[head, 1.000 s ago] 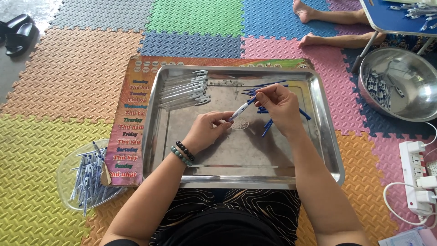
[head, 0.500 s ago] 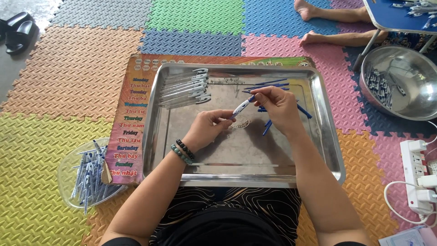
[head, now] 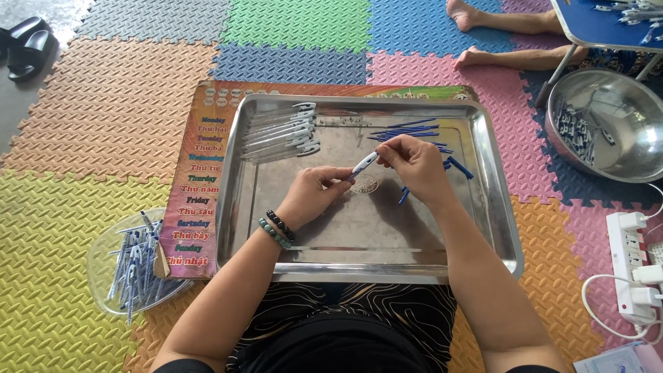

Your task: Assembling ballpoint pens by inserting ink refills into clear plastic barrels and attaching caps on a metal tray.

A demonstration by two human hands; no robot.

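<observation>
Over a metal tray (head: 276, 266) both my hands hold one pen (head: 363, 165) with a clear barrel and blue tip. My left hand (head: 314, 193), with bead bracelets at the wrist, grips its lower end. My right hand (head: 413, 164) pinches its upper end. Clear pen barrels with clips (head: 283, 135) lie in a row at the tray's far left. Thin blue refills (head: 407, 131) lie at the tray's far right, partly behind my right hand. A small heap of springs (head: 364, 184) sits on the tray under the pen.
A clear dish (head: 103, 266) of finished pens sits left of the tray on coloured foam mats. A metal bowl (head: 621, 162) with pen parts is at the right, a power strip (head: 632, 266) below it. Another person's feet (head: 476, 34) and a low blue table (head: 608, 21) are at the top right.
Both hands stay almost in place over the tray's middle, working on the same pen; it has tilted only slightly.
</observation>
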